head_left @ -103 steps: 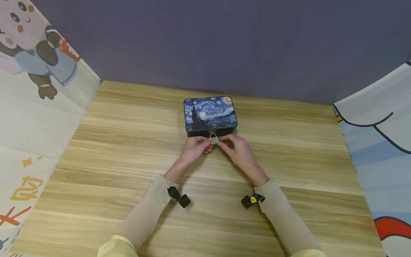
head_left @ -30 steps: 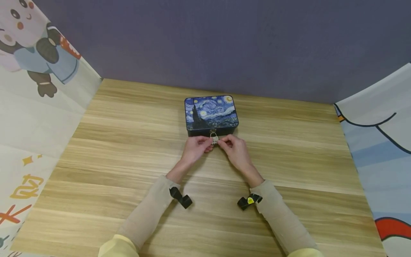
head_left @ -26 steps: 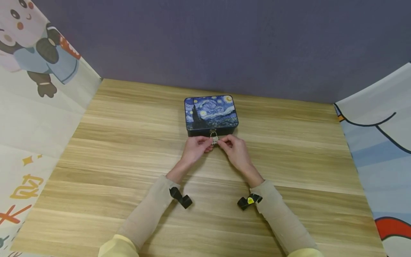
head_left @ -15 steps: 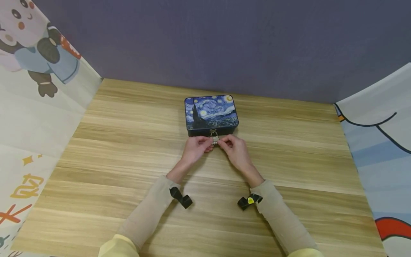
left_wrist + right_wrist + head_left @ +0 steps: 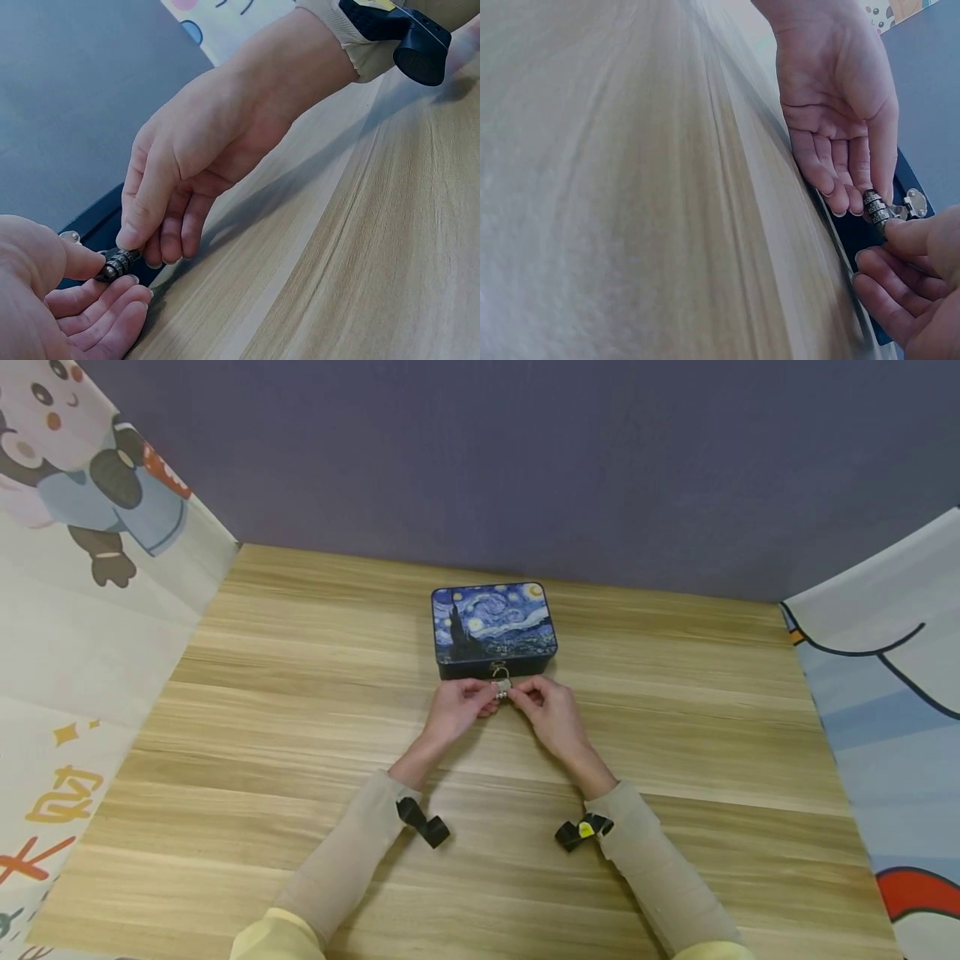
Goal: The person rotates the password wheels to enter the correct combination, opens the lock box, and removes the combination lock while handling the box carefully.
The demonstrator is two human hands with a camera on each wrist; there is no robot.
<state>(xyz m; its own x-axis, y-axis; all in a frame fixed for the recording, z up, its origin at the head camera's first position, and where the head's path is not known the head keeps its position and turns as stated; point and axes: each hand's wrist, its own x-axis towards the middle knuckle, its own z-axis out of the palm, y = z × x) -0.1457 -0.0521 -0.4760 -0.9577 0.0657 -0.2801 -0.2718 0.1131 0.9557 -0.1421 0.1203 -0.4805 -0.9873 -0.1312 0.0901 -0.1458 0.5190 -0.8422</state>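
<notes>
A small metal combination padlock with number dials is at the front of a dark tin box, whose lid carries a swirling blue night-sky painting. My left hand pinches the padlock's left end between thumb and fingers. From the other side, the thumb and forefinger of my right hand pinch its right end. The ringed dials show between the two thumbs in the right wrist view. Beside them is the box's silvery latch, and the shackle runs up toward it. Fingertips partly hide the lock body.
The box stands near the back of a wood-grain table, close to a dark blue-grey panel. Printed cartoon sheets flank the table on both sides. Black wrist cameras hang inward from both sleeves.
Both hands keep their pinch on the padlock, nearly still. The shackle, earlier an upright full loop at the latch, now looks lower and tilted to the right. The head view has shifted slightly.
</notes>
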